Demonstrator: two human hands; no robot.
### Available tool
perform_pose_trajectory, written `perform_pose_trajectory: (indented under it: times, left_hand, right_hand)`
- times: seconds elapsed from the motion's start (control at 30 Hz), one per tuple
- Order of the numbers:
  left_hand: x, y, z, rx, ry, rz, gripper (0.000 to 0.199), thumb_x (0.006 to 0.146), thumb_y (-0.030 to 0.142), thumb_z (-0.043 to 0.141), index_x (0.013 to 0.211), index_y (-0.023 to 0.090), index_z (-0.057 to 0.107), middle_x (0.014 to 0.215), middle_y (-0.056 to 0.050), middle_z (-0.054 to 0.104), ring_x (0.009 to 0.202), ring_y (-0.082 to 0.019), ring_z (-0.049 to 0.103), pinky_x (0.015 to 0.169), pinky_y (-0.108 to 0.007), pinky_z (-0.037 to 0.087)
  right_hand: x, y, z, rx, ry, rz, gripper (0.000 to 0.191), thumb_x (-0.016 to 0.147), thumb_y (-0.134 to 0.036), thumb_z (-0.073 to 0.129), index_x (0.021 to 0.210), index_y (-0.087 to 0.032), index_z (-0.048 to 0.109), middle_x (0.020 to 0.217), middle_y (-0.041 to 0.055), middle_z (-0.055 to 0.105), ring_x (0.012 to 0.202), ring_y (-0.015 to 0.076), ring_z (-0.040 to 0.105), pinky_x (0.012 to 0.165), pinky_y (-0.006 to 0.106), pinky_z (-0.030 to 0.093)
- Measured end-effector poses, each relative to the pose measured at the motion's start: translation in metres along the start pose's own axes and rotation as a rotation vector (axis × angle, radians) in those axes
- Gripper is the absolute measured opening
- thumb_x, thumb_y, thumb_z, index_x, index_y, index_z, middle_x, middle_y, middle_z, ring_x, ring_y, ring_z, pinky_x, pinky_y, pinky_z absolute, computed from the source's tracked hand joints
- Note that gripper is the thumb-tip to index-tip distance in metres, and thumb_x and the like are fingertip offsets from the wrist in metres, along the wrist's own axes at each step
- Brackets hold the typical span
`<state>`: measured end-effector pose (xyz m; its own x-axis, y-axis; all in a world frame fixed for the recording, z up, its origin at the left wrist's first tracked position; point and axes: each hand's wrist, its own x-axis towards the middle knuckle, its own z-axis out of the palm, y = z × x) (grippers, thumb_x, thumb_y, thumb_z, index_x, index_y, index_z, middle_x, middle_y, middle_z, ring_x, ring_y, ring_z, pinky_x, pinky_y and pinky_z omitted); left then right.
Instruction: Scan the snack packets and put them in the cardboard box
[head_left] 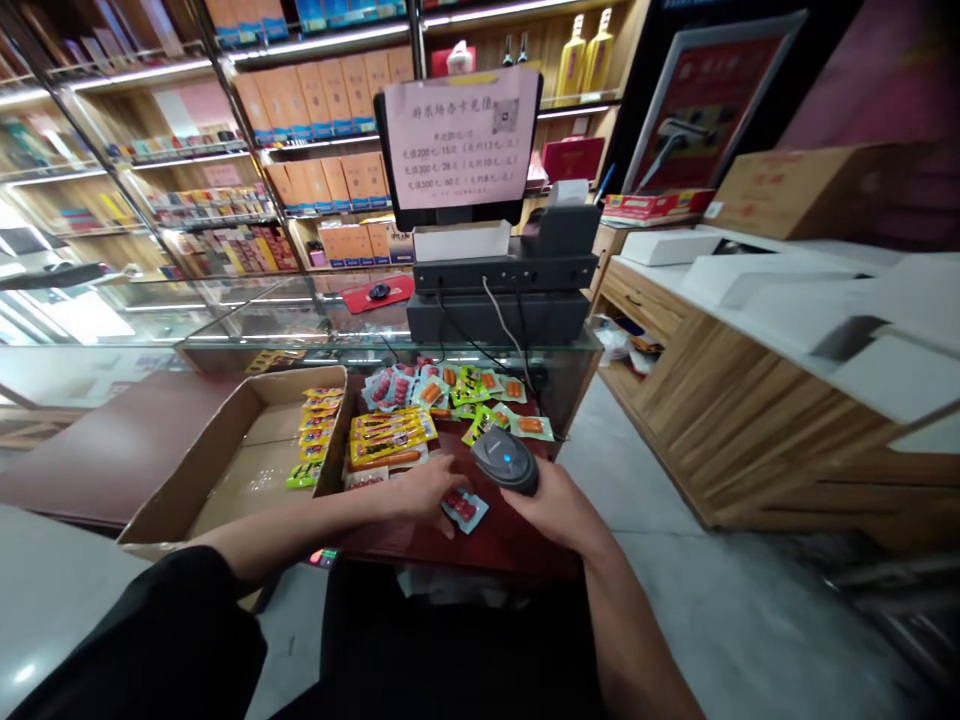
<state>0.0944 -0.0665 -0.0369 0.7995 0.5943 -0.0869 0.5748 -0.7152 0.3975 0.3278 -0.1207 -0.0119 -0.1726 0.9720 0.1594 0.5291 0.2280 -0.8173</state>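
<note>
The right grip (pixel 553 503) wraps a scanner (pixel 506 460) at one o'clock from the red packet (pixel 466 510) on the table (pixel 517 545), and that packet could slip toward six o'clock if the left grip (pixel 429 488), pinching or not I cannot tell, presses unevenly.

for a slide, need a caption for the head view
Right hand holds a scanner, left hand at a snack packet.

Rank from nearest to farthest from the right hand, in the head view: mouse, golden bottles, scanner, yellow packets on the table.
1. Scanner: in the right hand
2. Yellow packets: table, to its left
3. Mouse: on the red pad
4. Golden bottles: back shelf
</note>
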Motion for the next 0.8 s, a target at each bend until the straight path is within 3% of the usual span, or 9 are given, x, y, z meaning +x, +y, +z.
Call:
perform_pose_trajectory:
  times: [0.1,0.2,0.33,0.43,0.63,0.8]
  left_hand:
    - [0.002,0.001,-0.004,-0.018,-0.012,-0.037,0.047,0.068,0.041,0.077,0.11,0.021,0.072,0.104,-0.011,0.063,0.096,-0.026,0.06,0.084,-0.032,0.047]
    - [0.005,-0.006,-0.012,-0.285,0.015,-0.163,0.032,0.081,0.044,0.064,0.095,0.018,0.075,0.087,-0.006,0.068,0.078,-0.017,0.062,0.075,-0.026,0.047]
    - [0.009,-0.023,-0.024,-0.941,0.015,-0.471,0.043,0.077,0.057,0.066,0.082,0.014,0.07,0.073,-0.003,0.067,0.067,-0.014,0.061,0.065,-0.026,0.05]
    - [0.009,-0.031,-0.031,-1.321,0.031,-0.527,0.041,0.068,0.049,0.078,0.087,0.015,0.068,0.08,-0.004,0.069,0.073,-0.015,0.064,0.067,-0.027,0.053]
    - [0.004,-0.032,-0.037,-1.401,0.093,-0.559,0.044,0.053,0.03,0.09,0.088,0.015,0.067,0.083,-0.002,0.07,0.067,-0.011,0.064,0.06,-0.022,0.053]
    - [0.004,-0.036,-0.035,-1.398,0.276,-0.657,0.051,0.045,0.025,0.093,0.086,0.017,0.064,0.079,0.001,0.07,0.062,-0.011,0.064,0.055,-0.021,0.052]
  right_hand:
    - [-0.001,0.003,-0.002,0.002,0.014,0.011,0.031,0.075,-0.025,0.065,0.106,-0.021,0.067,0.103,0.0058,0.075,0.097,0.0244,0.07,0.083,0.033,0.054]
    - [-0.001,0.006,-0.003,0.004,0.017,0.017,0.032,0.075,-0.025,0.065,0.107,-0.021,0.067,0.105,0.0056,0.075,0.099,0.024,0.069,0.084,0.033,0.054]
    - [0.0,0.006,-0.003,0.008,0.014,0.016,0.032,0.075,-0.024,0.064,0.107,-0.02,0.067,0.105,0.0059,0.075,0.098,0.0233,0.069,0.086,0.033,0.053]
    - [0.001,0.005,-0.002,0.002,0.004,0.017,0.033,0.075,-0.024,0.064,0.108,-0.019,0.067,0.106,0.0069,0.074,0.098,0.0241,0.069,0.087,0.035,0.053]
    - [0.003,0.004,0.002,0.002,-0.023,-0.002,0.04,0.075,-0.023,0.064,0.115,-0.019,0.066,0.111,0.0085,0.073,0.103,0.0256,0.068,0.09,0.036,0.052]
    - [0.006,0.006,0.006,0.006,-0.058,-0.01,0.042,0.075,-0.022,0.063,0.117,-0.019,0.065,0.111,0.0073,0.073,0.103,0.025,0.068,0.092,0.037,0.052]
